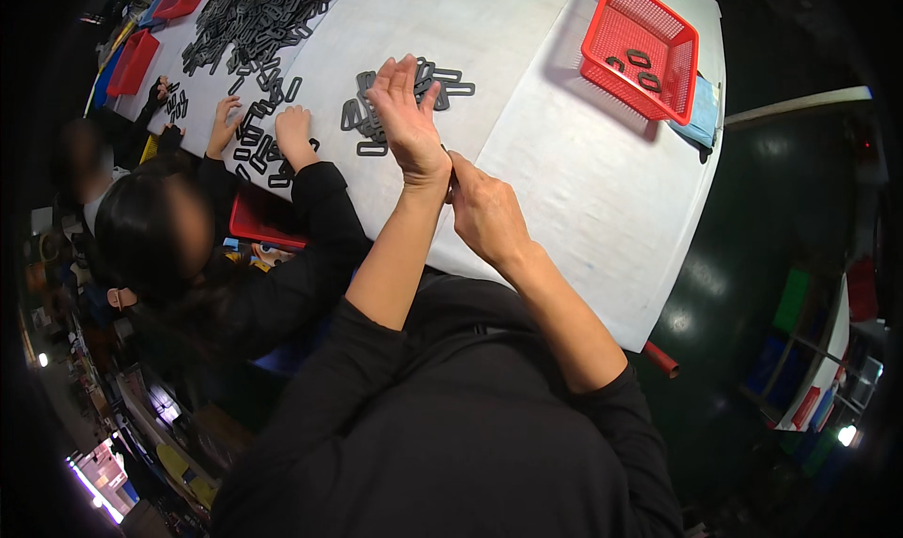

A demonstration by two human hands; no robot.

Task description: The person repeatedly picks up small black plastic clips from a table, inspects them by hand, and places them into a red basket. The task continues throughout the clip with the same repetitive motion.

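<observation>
My left hand [411,119] is raised over the table with its palm turned up and its fingers stretched out; nothing lies in it. My right hand [487,209] is closed beside my left wrist, thumb and forefinger pinched together. A small dark tip shows at that pinch, too little of it to name. Behind my left hand lies a small heap of black oblong rings [372,149], partly hidden by my fingers.
A red perforated basket [649,98] with a few black rings stands at the far right, beside a light blue cloth [699,115]. At left, a co-worker's hands [294,132] are among scattered rings. A large pile of black rings [254,21] lies at the far left.
</observation>
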